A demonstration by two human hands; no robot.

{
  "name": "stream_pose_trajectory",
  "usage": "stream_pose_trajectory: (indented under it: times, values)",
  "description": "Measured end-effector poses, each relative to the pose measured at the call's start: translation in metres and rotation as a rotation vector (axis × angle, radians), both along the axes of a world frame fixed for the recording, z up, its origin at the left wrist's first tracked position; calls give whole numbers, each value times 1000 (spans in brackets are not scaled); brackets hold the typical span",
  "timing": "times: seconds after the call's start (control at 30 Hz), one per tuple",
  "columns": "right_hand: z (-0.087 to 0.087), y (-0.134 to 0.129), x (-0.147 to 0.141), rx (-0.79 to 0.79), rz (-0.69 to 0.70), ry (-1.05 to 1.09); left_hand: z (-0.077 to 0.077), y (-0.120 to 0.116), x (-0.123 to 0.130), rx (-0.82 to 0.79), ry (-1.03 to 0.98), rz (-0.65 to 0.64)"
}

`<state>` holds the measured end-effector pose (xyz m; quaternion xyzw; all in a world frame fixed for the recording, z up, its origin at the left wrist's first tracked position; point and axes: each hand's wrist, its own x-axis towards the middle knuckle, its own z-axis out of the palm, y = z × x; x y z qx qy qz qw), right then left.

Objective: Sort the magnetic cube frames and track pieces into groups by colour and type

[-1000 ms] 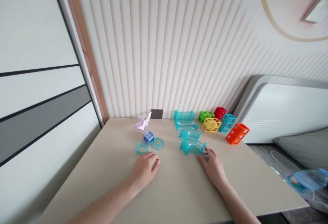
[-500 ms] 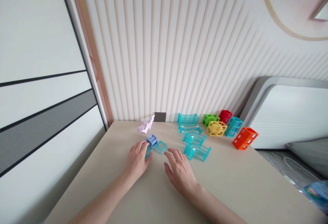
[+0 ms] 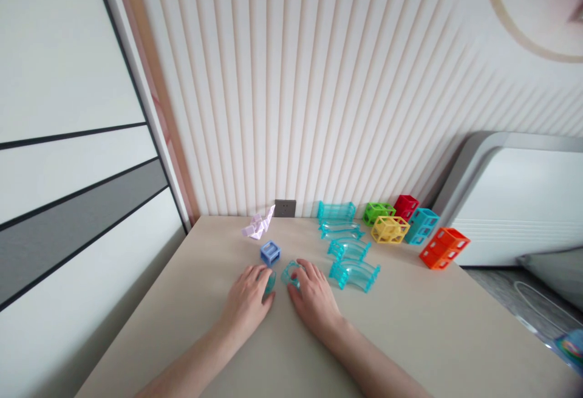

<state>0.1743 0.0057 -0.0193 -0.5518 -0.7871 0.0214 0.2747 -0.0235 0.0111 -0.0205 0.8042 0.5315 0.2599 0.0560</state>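
Observation:
In the head view, my left hand (image 3: 248,296) is closed around a small translucent teal piece (image 3: 270,284), mostly covered by my fingers. My right hand (image 3: 315,296) grips another translucent teal piece (image 3: 289,271) with a ring-like end, its thumb and fingers on the near right side. The two pieces are apart on the tabletop. Just beyond my left fingertips sits a blue cube-frame block (image 3: 270,253). To the right of my right hand lies a curved teal track tube (image 3: 355,274).
More teal tubes (image 3: 348,248) form a column toward the wall. At right stand green (image 3: 379,212), yellow (image 3: 390,229), red (image 3: 405,207), teal (image 3: 422,226) and orange (image 3: 444,248) frame blocks. A lilac folded figure (image 3: 259,225) stands near the socket (image 3: 285,208).
My left hand has drawn back from beside the blue block, bringing a teal piece nearer. My right hand has closed on the ring-ended piece, which now sits slightly closer to me.

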Motion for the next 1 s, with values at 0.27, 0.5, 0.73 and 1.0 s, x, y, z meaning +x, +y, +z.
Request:
stream_pose_trajectory:
  times: [0.27, 0.5, 0.73, 1.0]
  values:
    - [9, -3, 2, 119, 91, 288, 7, 8, 1, -326, -596, 38]
    - [18, -13, 0, 82, 290, 346, 8, 11, 10, -773, -1458, 36]
    - [16, -12, 0, 100, 359, 321, 9, 6, 12, -970, -1638, -54]
    - [13, -8, 1, 131, 417, 281, 15, 0, 12, -1029, -1624, -207]
